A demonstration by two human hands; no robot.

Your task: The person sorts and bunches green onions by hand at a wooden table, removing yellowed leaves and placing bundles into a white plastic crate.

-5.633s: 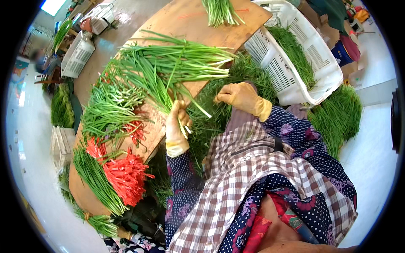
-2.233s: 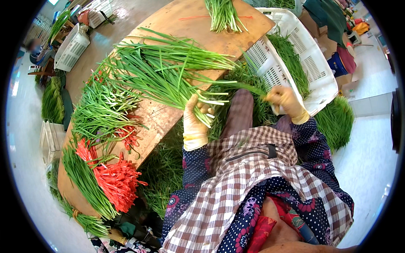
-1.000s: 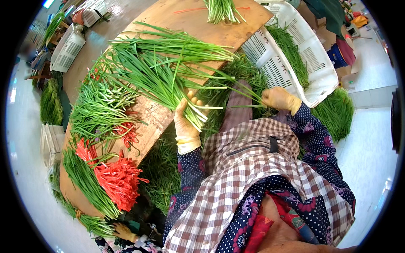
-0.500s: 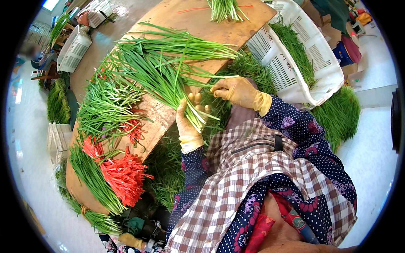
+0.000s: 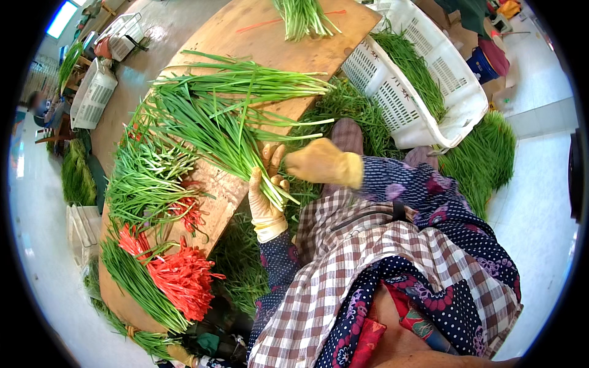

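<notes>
My left hand (image 5: 264, 193), in a pale yellow glove, grips the white root end of a bunch of long green chives (image 5: 215, 122) that fans out over the wooden table (image 5: 257, 34). My right hand (image 5: 316, 161), also gloved, is closed right beside it at the bunch's base, touching the stalks. Both forearms wear dark floral sleeves.
More chive heaps (image 5: 144, 178) lie to the left on the table, with a pile of red ties (image 5: 181, 279) near the front. A white plastic crate (image 5: 423, 92) holding greens leans at the right. Loose chives (image 5: 485, 153) cover the floor. Other crates (image 5: 92, 95) stand far left.
My right hand reached out toward the crate on the right, then came back and now sits against the base of the bunch. My left hand has kept hold of the bunch.
</notes>
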